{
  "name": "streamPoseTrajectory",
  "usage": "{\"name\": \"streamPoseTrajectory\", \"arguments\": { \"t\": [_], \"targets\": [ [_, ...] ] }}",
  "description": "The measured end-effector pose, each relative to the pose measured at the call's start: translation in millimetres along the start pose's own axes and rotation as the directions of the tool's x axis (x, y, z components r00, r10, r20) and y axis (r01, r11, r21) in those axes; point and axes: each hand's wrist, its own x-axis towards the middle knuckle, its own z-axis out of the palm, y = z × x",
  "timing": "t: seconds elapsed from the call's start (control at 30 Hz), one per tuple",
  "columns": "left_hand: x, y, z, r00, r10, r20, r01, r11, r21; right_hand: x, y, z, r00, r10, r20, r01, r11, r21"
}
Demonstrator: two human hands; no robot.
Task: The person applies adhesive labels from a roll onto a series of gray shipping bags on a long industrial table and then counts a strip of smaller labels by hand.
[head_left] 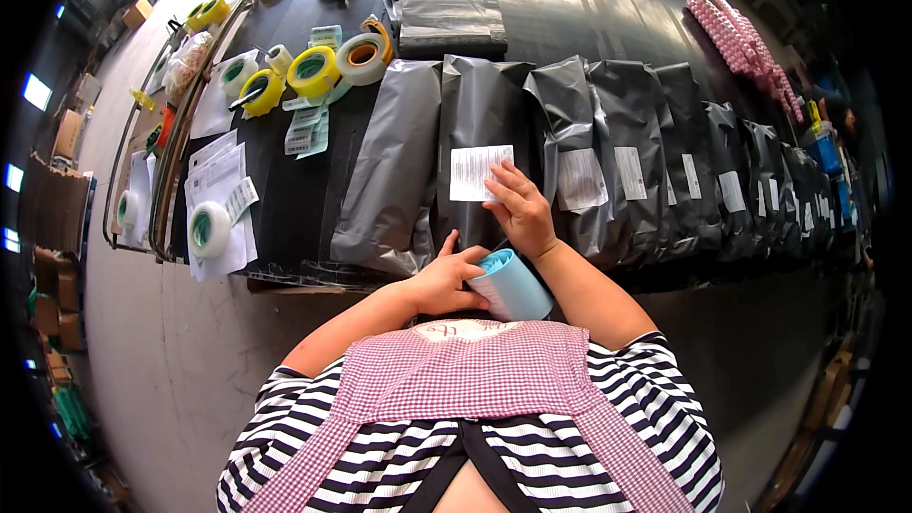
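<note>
At the table's front edge, my left hand (pixel 445 283) grips a light blue roll of labels (pixel 518 294), its fingers around the near side. My right hand (pixel 524 213) lies with fingers stretched out on the right edge of a white printed label (pixel 469 180). That label sits on a dark grey plastic mailing bag (pixel 484 109) in front of me. To its left lies another grey mailing bag (pixel 394 152), with no label showing. Labelled grey mailing bags (pixel 627 114) stand in a row to the right, several of them.
A stack of flat grey bags (pixel 451 9) lies farther back on the black table (pixel 570 0). Yellow tape rolls (pixel 312 71) and label strips (pixel 307 131) are at the left, near papers with a clear tape roll (pixel 209 230). Pink-and-white cloth (pixel 746 52) lies far right.
</note>
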Motion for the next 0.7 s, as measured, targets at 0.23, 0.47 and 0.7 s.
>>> {"name": "streamPoseTrajectory", "arguments": {
  "t": [0.23,0.47,0.7],
  "targets": [
    [1.9,7.5,-2.4,0.999,-0.035,-0.014,0.034,0.998,-0.05,-5.5,6.3,5.6,0.999,0.034,0.028,-0.032,0.998,-0.057],
    [-1.7,3.5,2.5,0.998,0.016,-0.064,-0.014,1.0,0.027,9.5,-13.9,-28.4,0.887,0.062,0.457,0.058,0.968,-0.245],
    [-2.6,11.6,1.1,0.999,0.004,-0.044,-0.001,0.997,0.071,36.3,-27.1,19.6,0.899,0.237,0.369,-0.097,0.927,-0.361]
  ]
}}
